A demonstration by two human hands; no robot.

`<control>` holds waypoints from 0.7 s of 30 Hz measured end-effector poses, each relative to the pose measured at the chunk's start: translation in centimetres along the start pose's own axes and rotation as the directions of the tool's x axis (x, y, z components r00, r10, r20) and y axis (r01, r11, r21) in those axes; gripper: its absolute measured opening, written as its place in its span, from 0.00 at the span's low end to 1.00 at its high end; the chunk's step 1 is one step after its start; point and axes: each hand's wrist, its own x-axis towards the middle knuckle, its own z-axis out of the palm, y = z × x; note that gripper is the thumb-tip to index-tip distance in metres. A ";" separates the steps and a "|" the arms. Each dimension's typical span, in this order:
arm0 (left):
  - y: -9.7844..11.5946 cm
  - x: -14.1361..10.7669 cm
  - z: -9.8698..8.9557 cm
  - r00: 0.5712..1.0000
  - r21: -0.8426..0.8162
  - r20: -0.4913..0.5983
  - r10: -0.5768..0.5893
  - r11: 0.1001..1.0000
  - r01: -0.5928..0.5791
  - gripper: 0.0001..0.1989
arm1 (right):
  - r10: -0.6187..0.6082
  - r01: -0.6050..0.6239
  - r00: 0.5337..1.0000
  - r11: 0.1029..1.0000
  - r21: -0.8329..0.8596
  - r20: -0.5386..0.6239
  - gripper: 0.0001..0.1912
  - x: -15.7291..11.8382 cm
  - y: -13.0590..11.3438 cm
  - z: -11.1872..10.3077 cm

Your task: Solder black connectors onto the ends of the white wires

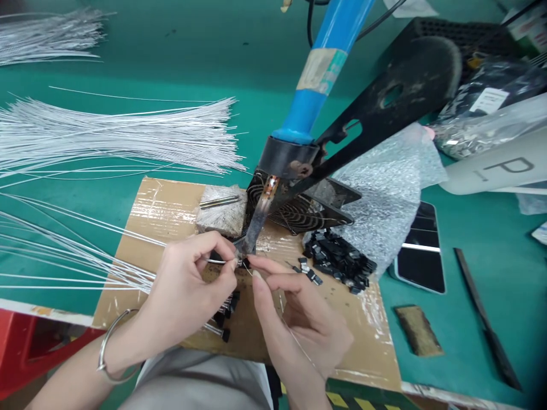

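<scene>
Below the tip of a blue-handled soldering iron (257,219), held in a black stand (376,108), my two hands meet. My left hand (192,285) pinches a white wire (216,261) near its end, just left of the tip. In my right hand (294,313), thumb and forefinger are closed on a thin strand of solder wire (294,339) that trails down over the palm. A small dark part sits where wire and solder meet, mostly hidden by fingertips. Under my left hand lie several wires with black connectors (225,335) on their ends.
A cardboard sheet (162,213) covers the work area. Black connectors (339,259) are piled on it at right, near bubble wrap (393,193). Bundled white wires (119,134) lie at left. A phone (421,250), brown block (419,330) and dark flat tool (487,319) lie further right.
</scene>
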 end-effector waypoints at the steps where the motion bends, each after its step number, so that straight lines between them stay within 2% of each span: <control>1: -0.1 0.0 0.0 1.000 -0.016 0.006 -0.013 1.000 0.013 0.06 | 0.001 -0.001 1.000 1.000 -0.005 0.005 0.08 0.0 0.1 0.0; 5: -0.4 0.1 0.2 0.999 -0.051 0.016 -0.045 0.998 0.046 0.05 | -0.044 0.045 0.998 0.999 -0.015 0.036 0.08 -0.2 0.3 0.0; 7: -0.6 -0.1 0.3 0.998 -0.055 0.023 -0.060 0.997 0.061 0.05 | -0.026 0.026 0.999 1.000 -0.010 0.035 0.09 -0.3 0.3 0.1; 11: -1.3 -0.6 0.4 0.995 -0.062 0.036 -0.089 0.994 0.091 0.05 | 0.076 -0.074 0.993 0.997 0.024 -0.090 0.05 -0.2 0.6 -0.8; 13: -1.9 -0.9 0.2 0.997 -0.037 0.030 -0.077 0.996 0.079 0.05 | 0.099 -0.087 0.976 0.994 0.073 -0.194 0.03 0.1 1.5 -2.7; 14: -2.2 -1.1 0.1 0.997 -0.018 0.031 -0.066 0.998 0.067 0.06 | 0.109 -0.081 0.958 0.990 0.116 -0.264 0.08 0.4 2.1 -4.1; 16: -2.9 -1.5 -0.3 0.998 0.030 0.049 -0.038 0.999 0.037 0.07 | 0.136 -0.063 0.947 0.967 0.247 -0.291 0.20 0.9 3.7 -7.4; 17: -3.2 -1.7 -0.5 0.998 0.061 0.065 -0.026 0.998 0.022 0.07 | 0.180 -0.101 0.928 0.964 0.245 -0.325 0.24 1.1 4.5 -9.2; 18: -3.6 -1.9 -0.8 0.997 0.095 0.082 -0.010 0.995 0.002 0.07 | 0.187 -0.109 0.894 0.972 0.208 -0.407 0.26 1.3 5.3 -11.0; 19: -4.1 -2.0 -1.0 0.995 0.129 0.100 0.014 0.991 -0.027 0.07 | 0.138 -0.084 0.863 0.988 0.130 -0.487 0.26 1.5 6.0 -12.7; 20: -4.7 -2.2 -1.1 0.992 0.161 0.117 0.039 0.985 -0.058 0.07 | 0.037 -0.043 0.834 0.999 0.002 -0.550 0.25 1.6 6.6 -14.2; 21: -5.3 -2.3 -1.2 0.991 0.177 0.110 0.077 0.979 -0.096 0.07 | -0.016 -0.034 0.818 0.997 -0.076 -0.575 0.24 1.6 7.1 -15.6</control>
